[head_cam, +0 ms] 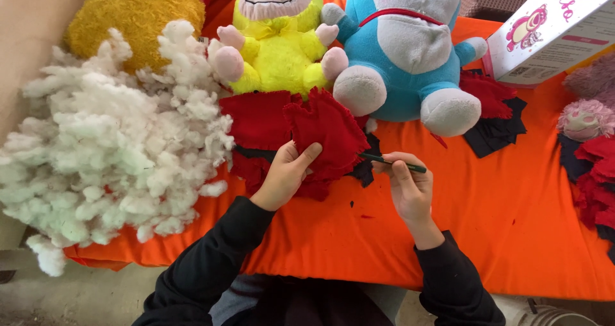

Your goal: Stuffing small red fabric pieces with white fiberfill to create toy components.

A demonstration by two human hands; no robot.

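I see my left hand (pixel 285 175) pinching the red fabric piece (pixel 323 137) at frame centre, over the orange tabletop (pixel 512 217). My right hand (pixel 410 185) pinches a thin dark stick (pixel 392 163). I would keep the fabric taut and push the tip slowly.

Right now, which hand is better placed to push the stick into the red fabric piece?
Probably the right hand: it already holds the thin green stick, tip toward the red fabric piece, which the left hand grips.
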